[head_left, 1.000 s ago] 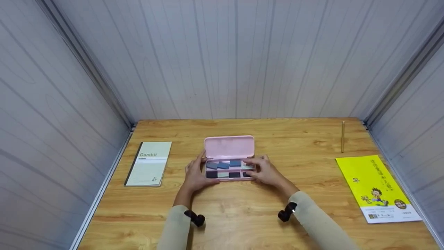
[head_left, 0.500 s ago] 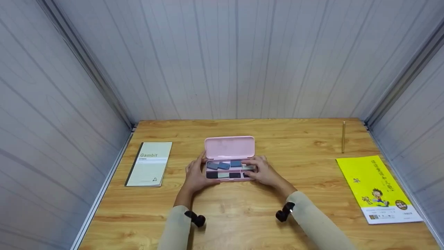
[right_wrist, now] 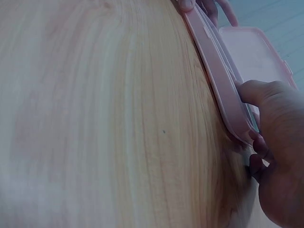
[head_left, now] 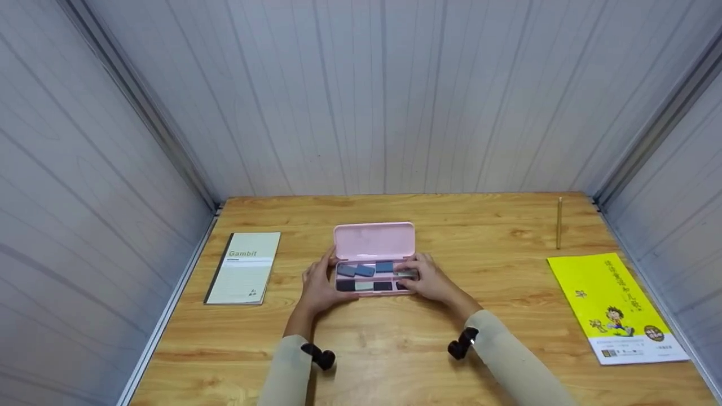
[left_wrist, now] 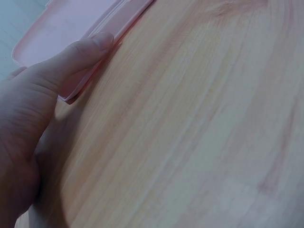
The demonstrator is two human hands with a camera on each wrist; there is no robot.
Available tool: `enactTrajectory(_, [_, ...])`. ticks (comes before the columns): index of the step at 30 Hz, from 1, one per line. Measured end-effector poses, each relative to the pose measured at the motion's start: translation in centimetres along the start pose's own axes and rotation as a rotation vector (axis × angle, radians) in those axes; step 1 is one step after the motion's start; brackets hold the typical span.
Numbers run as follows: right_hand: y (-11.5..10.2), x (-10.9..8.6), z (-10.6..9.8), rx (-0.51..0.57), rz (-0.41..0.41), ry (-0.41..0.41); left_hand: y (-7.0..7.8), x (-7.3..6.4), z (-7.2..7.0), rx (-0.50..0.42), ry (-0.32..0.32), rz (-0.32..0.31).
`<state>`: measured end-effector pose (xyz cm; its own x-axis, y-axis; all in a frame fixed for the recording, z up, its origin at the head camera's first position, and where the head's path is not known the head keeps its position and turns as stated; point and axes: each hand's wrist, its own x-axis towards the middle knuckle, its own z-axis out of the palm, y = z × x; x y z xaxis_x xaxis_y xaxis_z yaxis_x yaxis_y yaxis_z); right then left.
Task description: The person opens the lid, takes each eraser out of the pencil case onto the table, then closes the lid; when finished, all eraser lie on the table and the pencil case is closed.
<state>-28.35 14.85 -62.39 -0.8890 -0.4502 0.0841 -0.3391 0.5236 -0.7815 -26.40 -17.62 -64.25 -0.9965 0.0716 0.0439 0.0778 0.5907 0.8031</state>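
Observation:
In the head view a pink pencil case (head_left: 374,241) lies with its lid raised at the middle of the table. My left hand (head_left: 319,286) grips its left end, thumb (left_wrist: 101,42) along the front wall and fingers behind. At the other end my right hand (head_left: 431,279) reaches into the case, thumb and fingertips around a small pale block (head_left: 405,274). Blue blocks (head_left: 364,270) lie in the back compartment. The front one holds dark blocks (head_left: 346,286) and a whitish block (head_left: 364,286). Right fingers partly hide the right end.
A pale "Gambit" notebook (head_left: 242,270) lies on the wooden table (head_left: 383,349) at left. At right are a yellow book (head_left: 609,304) and, behind it, a pencil (head_left: 559,223). Panel walls (head_left: 383,101) enclose the back and sides.
The right hand has shifted slightly left, and the pale block between its fingers looks tilted differently. The left hand keeps its hold on the pencil case.

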Motion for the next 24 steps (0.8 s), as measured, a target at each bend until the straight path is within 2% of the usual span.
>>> enactTrajectory(10, [0.35, 0.02, -0.23, 0.03, -0.047, 0.0, 0.06, -0.09, 0.1, 0.014, -0.003, 0.012])
enactTrajectory(16, [0.38, 0.13, -0.29, 0.043, -0.027, -0.004, 0.01, -0.01, 0.15, 0.01, -0.007, 0.003])
enactTrajectory(21, [0.36, 0.15, -0.34, 0.027, -0.022, 0.032, 0.11, 0.01, 0.12, 0.004, -0.006, 0.009])
enactTrajectory(24, [0.67, 0.3, -0.21, 0.029, -0.048, 0.073, 0.02, 0.0, 0.12, 0.0, -0.004, 0.012])
